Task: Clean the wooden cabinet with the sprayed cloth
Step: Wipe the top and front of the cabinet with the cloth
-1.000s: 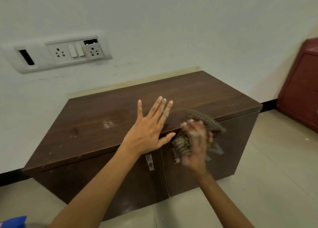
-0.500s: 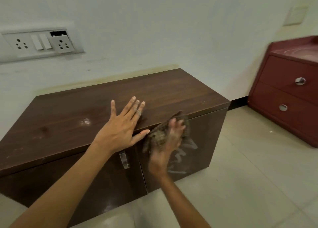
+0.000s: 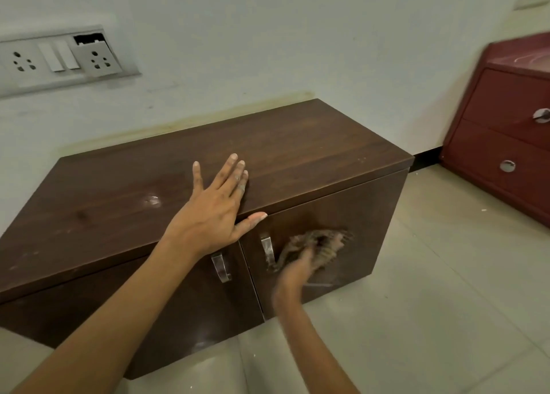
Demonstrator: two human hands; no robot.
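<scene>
A low dark wooden cabinet [image 3: 297,143] with two doors and metal handles stands against the wall. My left hand [image 3: 212,209] lies flat and open on its top near the front edge, thumb over the edge. My right hand [image 3: 300,270], blurred by motion, presses a brown patterned cloth [image 3: 318,242] against the right door [image 3: 363,215], just right of that door's handle [image 3: 267,249]. A pale smear [image 3: 152,199] shows on the cabinet top, left of my left hand.
A red chest of drawers [image 3: 506,137] with round metal knobs stands at the right. A socket and switch panel [image 3: 59,59] sits on the wall at upper left. Tiled floor [image 3: 446,304] spreads in front and to the right.
My right hand and the cloth have dropped from the top front edge onto the middle of the right door. My left hand stays flat on the top. The view has shifted.
</scene>
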